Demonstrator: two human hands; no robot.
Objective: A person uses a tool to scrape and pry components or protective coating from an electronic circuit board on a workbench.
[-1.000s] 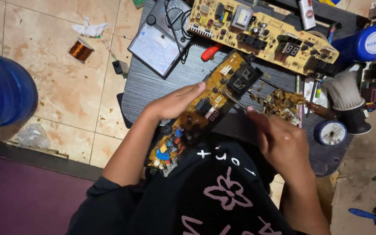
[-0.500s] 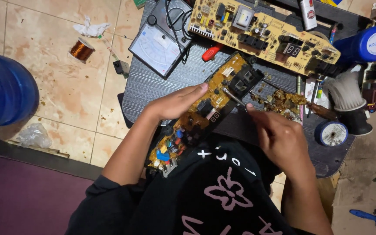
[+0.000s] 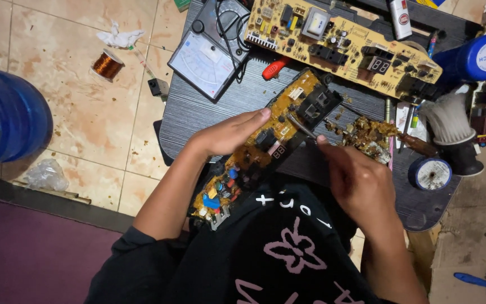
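A long yellow-brown circuit board [image 3: 265,141] with black parts and coloured capacitors lies slanted across the dark work table [image 3: 198,107], its lower end toward my lap. My left hand [image 3: 229,132] rests flat on the board's left edge and holds it down. My right hand [image 3: 358,183] is closed around a thin metal tool [image 3: 302,126] whose tip touches the board near a black block. A clump of brown residue [image 3: 367,135] lies just right of the tool tip.
A second, larger yellow circuit board [image 3: 338,39] lies at the table's back, with an analog multimeter [image 3: 209,53] to its left. A brush in a holder [image 3: 451,126], a solder spool [image 3: 430,173], a blue can [image 3: 479,56], a blue water jug [image 3: 4,115] and a copper wire coil [image 3: 107,65] are around.
My right hand shifted slightly left, bringing the tool tip onto the board. The left hand stayed on the board.
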